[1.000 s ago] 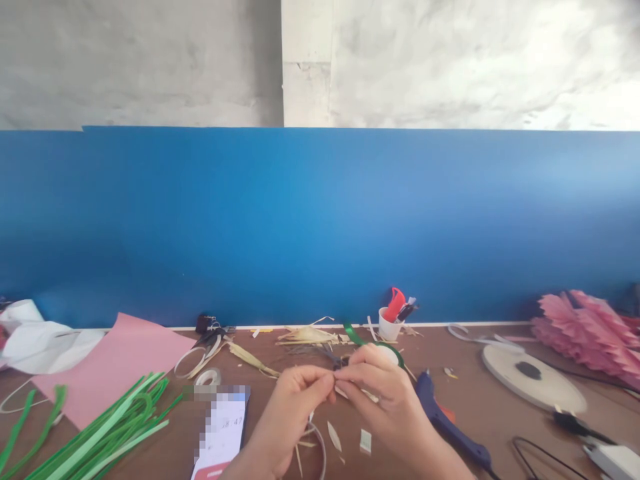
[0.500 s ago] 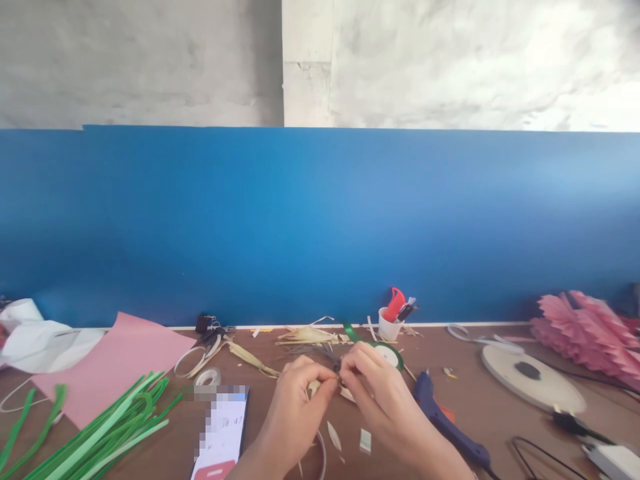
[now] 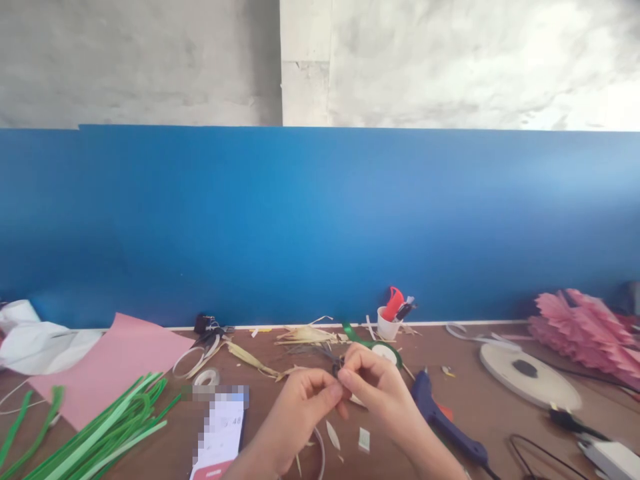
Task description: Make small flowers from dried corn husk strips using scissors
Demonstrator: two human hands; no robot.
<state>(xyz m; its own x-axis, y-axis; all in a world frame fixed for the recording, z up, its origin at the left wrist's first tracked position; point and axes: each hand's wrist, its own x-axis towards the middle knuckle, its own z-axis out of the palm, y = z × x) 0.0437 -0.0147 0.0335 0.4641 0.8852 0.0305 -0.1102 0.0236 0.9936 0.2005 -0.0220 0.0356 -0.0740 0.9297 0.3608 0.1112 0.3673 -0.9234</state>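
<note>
My left hand (image 3: 307, 407) and my right hand (image 3: 377, 387) meet at the middle of the brown table (image 3: 410, 447), fingertips pinched close together. What they pinch is small and mostly hidden by the fingers. Just beyond them lie dark scissors (image 3: 336, 363), partly covered, and a green ribbon roll (image 3: 387, 353). Dry, straw-coloured husk strips (image 3: 307, 335) are strewn behind. Below my fingers rest a pale leaf-shaped piece (image 3: 333, 435) and a small white label (image 3: 364, 440).
At left are green pipe cleaners (image 3: 115, 427), pink paper (image 3: 110, 367), a tape roll (image 3: 206, 380) and a phone (image 3: 220, 427). Rightward are a blue glue gun (image 3: 445, 420), a beige disc (image 3: 530, 377), cables and pink folded paper (image 3: 585, 330). A white cup (image 3: 387, 325) holds pens.
My left hand has turned slightly and its fingertips sit a little lower. The right hand's thumb and fingers have closed in beside them. The view has shifted slightly.
</note>
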